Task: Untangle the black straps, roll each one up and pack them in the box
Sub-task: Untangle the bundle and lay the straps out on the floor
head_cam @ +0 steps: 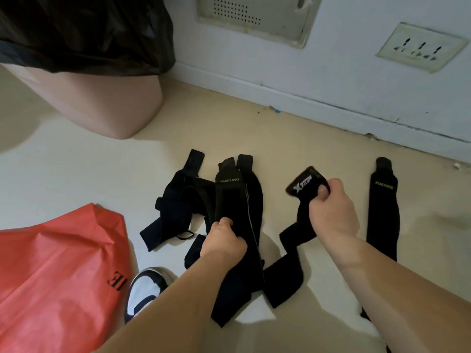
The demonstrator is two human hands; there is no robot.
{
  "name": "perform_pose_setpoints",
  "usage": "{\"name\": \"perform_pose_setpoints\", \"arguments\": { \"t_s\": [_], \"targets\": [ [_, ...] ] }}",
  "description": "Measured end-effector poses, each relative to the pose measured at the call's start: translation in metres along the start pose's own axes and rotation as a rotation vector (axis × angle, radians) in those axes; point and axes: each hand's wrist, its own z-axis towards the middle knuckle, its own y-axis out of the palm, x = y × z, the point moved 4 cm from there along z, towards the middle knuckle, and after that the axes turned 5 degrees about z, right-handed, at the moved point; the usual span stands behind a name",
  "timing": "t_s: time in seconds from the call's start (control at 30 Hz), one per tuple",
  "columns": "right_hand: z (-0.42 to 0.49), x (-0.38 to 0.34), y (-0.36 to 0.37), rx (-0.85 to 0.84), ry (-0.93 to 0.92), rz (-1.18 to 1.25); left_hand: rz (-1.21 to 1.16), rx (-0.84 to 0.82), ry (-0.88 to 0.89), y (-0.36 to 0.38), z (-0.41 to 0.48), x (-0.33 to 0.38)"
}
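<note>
Partly inside right grip (pixel 334 212): strap (pixel 302 186)

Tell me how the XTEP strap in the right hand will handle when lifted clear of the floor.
Probably floppy: below the right hand the XTEP strap zigzags in loose folds on the floor. Likely light: a grip at one end raises it. Its tail may snag, lying against the tangled pile.

Matt black cloth straps (pixel 237 200); smooth, faintly glossy floor (pixel 102 169).
</note>
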Motion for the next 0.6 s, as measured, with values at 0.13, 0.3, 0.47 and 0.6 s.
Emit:
{"name": "perform_pose_setpoints", "arguments": {
  "t_s": [0.13,0.3,0.47,0.6],
  "targets": [
    [0.003,0.01,0.032,-0.102,0.07,0.197,-0.176,0.152,-0.035,-0.011,0.003,0.002],
    [0.004,-0.001,0.076,-0.307,0.093,0.325,-0.289,0.339,0.051,-0.035,0.016,0.012],
    [0.007,-0.009,0.081,-0.25,-0.096,-0.046,-0.494,0.168,0.01,-0.05,0.038,0.017],
    [0.0,-0.013,0.087,-0.332,-0.152,-0.012,-0.594,0.056,-0.064,-0.042,0.038,0.015]
  ]
}}
